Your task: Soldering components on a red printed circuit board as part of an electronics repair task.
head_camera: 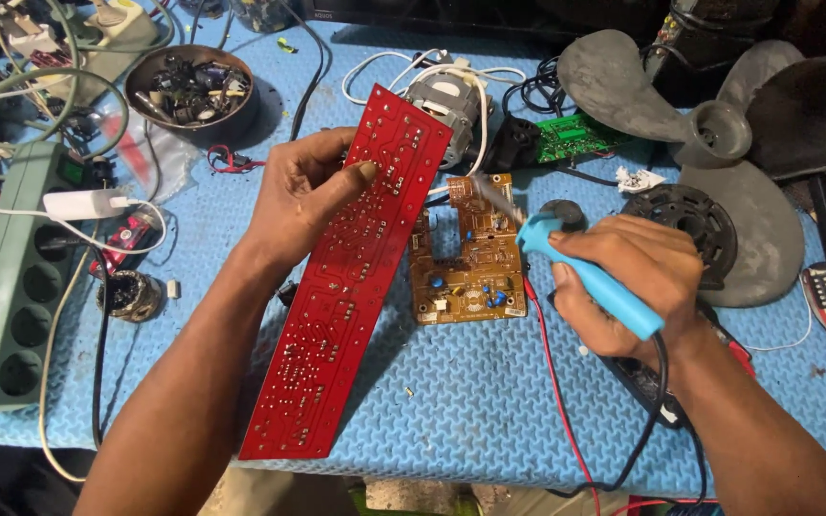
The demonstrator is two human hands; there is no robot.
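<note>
Red circuit board (348, 277) upright between left hand (303, 196) fingers (360, 172).

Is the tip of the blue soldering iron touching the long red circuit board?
Apart. In the head view, the soldering iron tip points over the brown board, with a clear gap to the red board.

Three circuit boards — one red (351, 277), one brown (466, 263), one green (580, 137).

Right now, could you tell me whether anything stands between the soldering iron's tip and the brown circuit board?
Nothing visible does: the iron in the right hand points straight at the brown board; the red board lies beside it.
</note>
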